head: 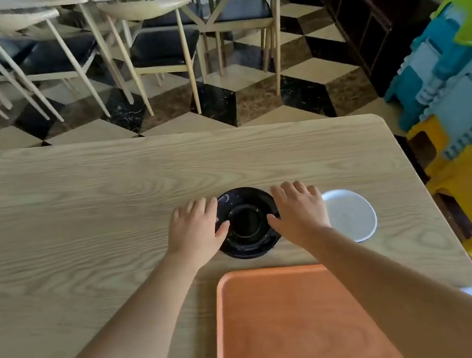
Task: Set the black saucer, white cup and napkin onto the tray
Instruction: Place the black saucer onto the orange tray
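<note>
A black saucer (248, 223) is sitting on the wooden tabletop (80, 219) just below the middle of the frame, and both hands are resting against it. The left hand (195, 231) is lying on the saucer's left edge and the right hand (299, 213) on its right edge, fingers spread flat and thumbs reaching inward over the rim; the hands are apart, with the saucer between them, and it looks as though they are only touching it rather than lifting it, though the view from above is not making that certain. Just to the right of the right hand a white cup (350, 215) is standing on the tabletop, partly hidden behind the wrist (its inside is showing pale and bare). An orange tray (298, 323) is lying at the lower middle of the frame, near the saucer but not touching it, with both forearms passing on either side of it. Across the upper part of the frame chairs (164, 44) with dark seats are standing on a checked floor (244, 84).
</note>
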`<state>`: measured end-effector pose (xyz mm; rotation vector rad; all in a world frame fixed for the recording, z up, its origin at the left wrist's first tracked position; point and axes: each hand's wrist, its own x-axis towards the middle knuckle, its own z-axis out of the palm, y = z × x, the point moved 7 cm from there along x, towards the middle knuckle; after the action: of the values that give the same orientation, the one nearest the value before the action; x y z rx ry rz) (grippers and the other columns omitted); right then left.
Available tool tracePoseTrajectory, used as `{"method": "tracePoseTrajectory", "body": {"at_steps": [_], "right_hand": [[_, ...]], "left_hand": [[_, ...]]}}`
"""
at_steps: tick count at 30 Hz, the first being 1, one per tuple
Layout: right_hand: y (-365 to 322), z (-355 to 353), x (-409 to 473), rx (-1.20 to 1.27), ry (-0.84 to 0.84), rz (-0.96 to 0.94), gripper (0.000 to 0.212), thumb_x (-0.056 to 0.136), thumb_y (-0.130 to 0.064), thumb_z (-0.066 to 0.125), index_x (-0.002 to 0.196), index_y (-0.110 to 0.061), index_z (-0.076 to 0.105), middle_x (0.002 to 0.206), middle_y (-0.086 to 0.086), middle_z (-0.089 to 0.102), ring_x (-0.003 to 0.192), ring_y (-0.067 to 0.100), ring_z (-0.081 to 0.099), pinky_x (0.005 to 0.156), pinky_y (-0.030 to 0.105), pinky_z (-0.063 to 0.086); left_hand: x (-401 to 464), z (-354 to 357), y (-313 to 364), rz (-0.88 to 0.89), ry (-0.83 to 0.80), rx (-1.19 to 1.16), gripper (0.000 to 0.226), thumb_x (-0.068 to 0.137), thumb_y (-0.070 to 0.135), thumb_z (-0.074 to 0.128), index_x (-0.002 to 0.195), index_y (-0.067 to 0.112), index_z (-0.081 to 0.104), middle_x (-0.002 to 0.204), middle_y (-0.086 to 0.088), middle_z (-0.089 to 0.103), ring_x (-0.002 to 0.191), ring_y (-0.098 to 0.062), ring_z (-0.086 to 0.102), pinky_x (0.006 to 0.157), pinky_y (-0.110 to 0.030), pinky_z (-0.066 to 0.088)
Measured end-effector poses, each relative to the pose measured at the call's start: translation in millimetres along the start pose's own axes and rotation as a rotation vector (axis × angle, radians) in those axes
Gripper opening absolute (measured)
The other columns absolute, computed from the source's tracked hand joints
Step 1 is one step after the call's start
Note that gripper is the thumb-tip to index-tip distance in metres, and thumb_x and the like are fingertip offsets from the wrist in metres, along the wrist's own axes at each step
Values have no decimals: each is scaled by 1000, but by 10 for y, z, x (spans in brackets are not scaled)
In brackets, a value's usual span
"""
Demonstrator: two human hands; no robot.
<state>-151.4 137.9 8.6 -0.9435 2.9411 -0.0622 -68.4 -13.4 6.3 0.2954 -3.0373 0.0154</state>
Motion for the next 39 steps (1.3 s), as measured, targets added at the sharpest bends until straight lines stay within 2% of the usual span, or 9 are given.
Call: {"method": "tracePoseTrajectory", "body": {"at_steps": [7,12,17,20,25,29,32,35,39], "right_hand": [[-29,278,134,-89,-137,-22,43,84,-37,57,116,-12,45,114,7,61,110,28,51,92,37,36],[-58,304,175,-58,-179,-47,44,85,-29,61,119,-7,43,117,12,61,111,31,52,92,37,37],[-49,272,159,136,-207,16,34,83,-14,62,112,-5,47,109,17,60,103,36,54,77,37,42],[-38,210,159,280,-163,76,27,81,1,52,107,-5,48,100,20,62,86,36,56,64,34,38],[-15,-13,-33,516,-76,141,41,77,0,50,115,-16,57,103,17,65,94,37,58,72,35,44],[60,-163,-420,659,-26,201,42,78,-1,52,113,-22,62,95,8,68,88,28,57,68,26,38],[142,-129,-746,762,-27,275,43,77,0,56,111,-24,64,90,4,68,79,19,59,65,19,34],[209,52,-1038,893,-74,363,44,77,0,56,110,-29,65,84,3,68,77,21,66,74,33,53],[236,296,-1338,967,-127,457,47,76,4,54,108,-29,65,78,-4,63,69,21,68,71,45,59]], "left_hand": [[-28,291,-68,-50,-95,-62,51,77,38,61,119,10,51,101,-8,64,101,-31,56,78,-42,44],[-78,324,-64,-52,-94,-115,52,79,30,63,123,5,49,97,-12,66,100,-33,58,75,-42,47],[-139,379,-96,-235,-146,-425,52,82,15,61,131,6,42,114,-14,59,106,-31,55,84,-42,48],[-201,351,-139,-295,-94,-565,48,77,0,60,124,5,49,108,-16,64,103,-32,57,86,-39,46],[-452,74,-186,-418,6,-817,48,77,-8,57,122,8,54,99,4,57,93,-11,53,75,-11,33],[-718,46,-240,-600,-7,-1156,27,78,-2,62,91,22,64,88,2,67,78,-18,64,76,-35,55],[-932,-10,-161,-641,-38,-1339,32,80,-9,57,83,22,67,83,-2,69,74,-13,68,67,-25,58],[-1105,-28,-75,-642,-97,-1395,32,81,-10,55,89,18,69,74,6,72,70,-5,68,63,-16,56],[-1294,15,68,-618,-184,-1387,36,81,-10,53,86,22,69,62,20,71,65,3,66,59,-11,52]]}}
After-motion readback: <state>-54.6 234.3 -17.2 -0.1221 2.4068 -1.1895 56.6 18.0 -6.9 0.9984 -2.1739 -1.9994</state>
